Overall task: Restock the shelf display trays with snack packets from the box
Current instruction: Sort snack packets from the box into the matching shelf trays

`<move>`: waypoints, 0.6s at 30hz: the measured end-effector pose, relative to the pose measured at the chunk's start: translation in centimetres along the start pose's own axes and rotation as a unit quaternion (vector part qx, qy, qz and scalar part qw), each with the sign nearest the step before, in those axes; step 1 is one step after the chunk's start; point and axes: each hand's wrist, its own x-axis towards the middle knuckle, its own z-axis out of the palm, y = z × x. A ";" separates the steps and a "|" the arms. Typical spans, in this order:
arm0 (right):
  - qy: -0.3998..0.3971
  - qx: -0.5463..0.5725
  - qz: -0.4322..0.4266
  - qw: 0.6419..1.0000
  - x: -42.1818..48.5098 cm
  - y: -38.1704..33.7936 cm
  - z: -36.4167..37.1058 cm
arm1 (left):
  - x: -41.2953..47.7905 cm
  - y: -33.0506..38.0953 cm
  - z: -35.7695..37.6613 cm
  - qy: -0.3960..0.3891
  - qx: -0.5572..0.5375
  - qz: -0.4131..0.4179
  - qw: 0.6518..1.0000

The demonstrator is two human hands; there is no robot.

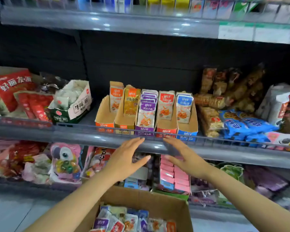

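Right now both hands are hovering just in front of the shelf rail [74, 133], holding nothing. The left hand [126, 158] is spread w/ fingers straight and thumb out. The right hand [182, 156] is likewise flat and relaxed, and the two aren't touching.

The box [141, 196] is sitting near, bottom centre, w/ mixed snack packets [124, 220] lying loose inside. Five trays are standing side by side on the middle shelf, just beyond the rail:
- The orange tray [101, 111], leftmost, is showing one pkt at the back.
- The gold tray [122, 120] next to it is also looking sparse.
- The purple tray [144, 131] in the middle is looking fullest.
- The red tray [166, 131] and blue tray [193, 121] to the right are running low, w/ bare fronts.

Judging by that, the person is probably reaching for a tray or sizing up gaps before picking from the box. Doing it well means:
- sorting pkts by colour first and matching each to its tray;
- standing them upright w/ labels facing near;
- sliding older ones forward so new stock is going behind;
- steadying each light card tray w/ the other hand so it isn't getting knocked sideways.
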 end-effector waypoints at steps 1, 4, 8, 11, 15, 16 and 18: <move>-0.022 0.001 0.007 1.000 -1.0 0.2 2.1 | -1.5 -1.2 0.9 -0.017 0.022 -0.011 1.000; -0.078 0.022 0.045 0.996 -3.8 0.9 7.8 | -5.8 -4.6 3.8 -0.087 0.048 -0.067 0.993; -0.146 0.040 0.119 0.981 -6.9 1.6 14.0 | -10.2 -8.4 7.6 -0.130 0.113 -0.111 0.979; -0.195 0.111 0.187 0.956 -8.5 2.9 18.3 | -12.1 -10.3 10.3 -0.172 0.092 -0.161 0.967; -0.197 0.186 0.316 0.909 -9.4 5.1 23.7 | -13.2 -12.0 14.2 -0.242 0.005 -0.241 0.940; -0.192 0.204 0.346 0.895 -9.5 5.3 24.6 | -13.5 -12.3 15.1 -0.260 -0.015 -0.254 0.931; -0.215 0.241 0.395 0.860 -9.5 5.6 26.4 | -13.9 -12.8 16.8 -0.291 -0.047 -0.267 0.917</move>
